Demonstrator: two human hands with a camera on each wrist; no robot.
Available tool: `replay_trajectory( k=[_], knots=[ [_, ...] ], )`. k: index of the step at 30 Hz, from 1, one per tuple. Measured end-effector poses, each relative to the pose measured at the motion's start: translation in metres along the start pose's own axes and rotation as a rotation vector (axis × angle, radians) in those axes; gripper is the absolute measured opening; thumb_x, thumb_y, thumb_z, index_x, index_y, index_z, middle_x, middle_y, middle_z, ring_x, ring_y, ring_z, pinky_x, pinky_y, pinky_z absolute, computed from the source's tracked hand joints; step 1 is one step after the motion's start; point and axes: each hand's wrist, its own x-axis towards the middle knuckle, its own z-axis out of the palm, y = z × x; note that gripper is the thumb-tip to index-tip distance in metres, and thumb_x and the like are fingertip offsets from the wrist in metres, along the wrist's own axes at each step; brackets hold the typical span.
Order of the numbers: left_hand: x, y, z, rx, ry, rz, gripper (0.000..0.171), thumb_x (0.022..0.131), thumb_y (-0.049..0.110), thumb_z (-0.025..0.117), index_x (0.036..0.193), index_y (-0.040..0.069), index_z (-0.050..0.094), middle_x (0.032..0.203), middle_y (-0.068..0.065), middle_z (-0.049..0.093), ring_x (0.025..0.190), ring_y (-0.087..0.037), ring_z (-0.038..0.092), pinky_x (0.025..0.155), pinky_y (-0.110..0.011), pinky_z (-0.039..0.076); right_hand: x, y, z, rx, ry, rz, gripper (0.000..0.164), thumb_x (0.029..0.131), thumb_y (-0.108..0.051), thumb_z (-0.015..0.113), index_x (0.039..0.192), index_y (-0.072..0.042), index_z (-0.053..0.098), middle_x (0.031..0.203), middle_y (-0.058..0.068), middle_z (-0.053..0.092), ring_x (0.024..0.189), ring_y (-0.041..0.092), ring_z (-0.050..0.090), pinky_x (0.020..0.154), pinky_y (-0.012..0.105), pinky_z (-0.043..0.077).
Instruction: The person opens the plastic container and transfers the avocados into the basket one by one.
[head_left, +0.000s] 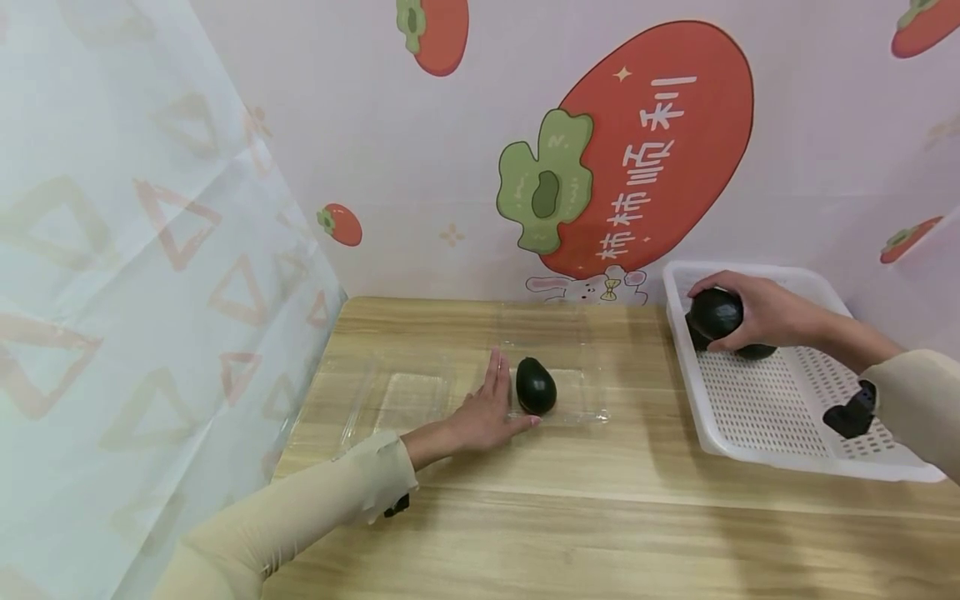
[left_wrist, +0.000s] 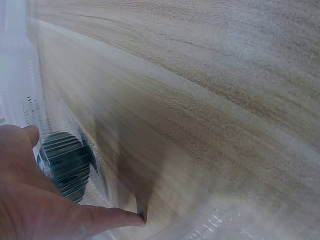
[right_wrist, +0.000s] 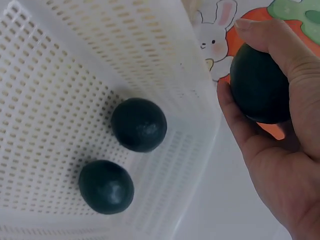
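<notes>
My right hand grips a dark green avocado over the far left corner of a white basket. In the right wrist view, thumb and fingers wrap around that avocado. Two more avocados, one nearer the corner and one beside it, lie on the basket floor. My left hand rests with straight fingers and spread thumb at the left side of a clear plastic clamshell box. A single avocado sits inside this box, close to the hand; the left wrist view shows it through the plastic.
The white perforated basket stands at the right of the wooden table. Another clear plastic box lies left of my left hand. A wall covering with persimmon prints rises behind the table, and a white patterned sheet hangs at the left.
</notes>
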Motion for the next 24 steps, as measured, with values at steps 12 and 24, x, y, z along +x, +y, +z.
replay_trajectory(
  k=[12,24],
  knots=[
    [0.000,0.002,-0.002,0.003,0.005,0.000,0.110,0.105,0.058,0.059,0.167,-0.004,-0.007,0.174,-0.023,-0.021,0.151,-0.048,0.037,0.113,-0.077,0.032,-0.012,0.021,0.000,-0.065,-0.049,-0.027,0.077,0.062,-0.022,0.105,0.129,-0.012,0.068,0.123,0.004,0.069,0.103,0.003,0.054,0.084,0.023,0.050],
    [-0.001,0.003,0.000,-0.009,0.010,0.000,0.109,0.105,0.055,0.060,0.166,-0.005,-0.007,0.173,-0.024,-0.021,0.154,-0.048,0.032,0.114,-0.077,0.031,-0.024,0.035,0.015,-0.061,-0.114,-0.011,0.078,0.057,-0.023,0.107,0.124,-0.012,0.068,0.120,0.005,0.069,0.099,0.012,0.058,0.078,0.028,0.055]
  ],
)
